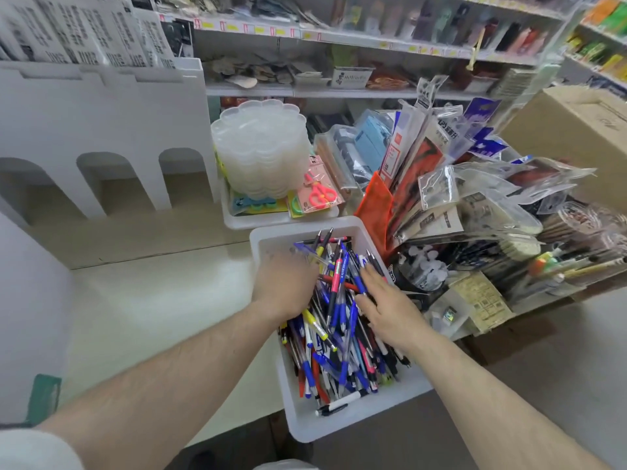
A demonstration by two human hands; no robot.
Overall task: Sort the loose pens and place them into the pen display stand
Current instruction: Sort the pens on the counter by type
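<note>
While both hands dig in pen heap [339, 320], heaped in white bin [356, 422] at counter edge, I judge step as gathering, nothing slotted yet. Left hand [283, 286] blurred, fingers buried, can't tell grip. Right hand [390, 308] flat, fingers straight, close together on pens. Next: bunch matching pens, carry left to white display stand [101, 130].

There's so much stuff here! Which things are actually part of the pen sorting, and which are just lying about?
Part of the job:
- loose pens
- white bin holding them
- white display stand
- left hand, right hand

Just lying about:
- clear plastic trays
- pink scissors
- packaged stationery
- cardboard box
</note>
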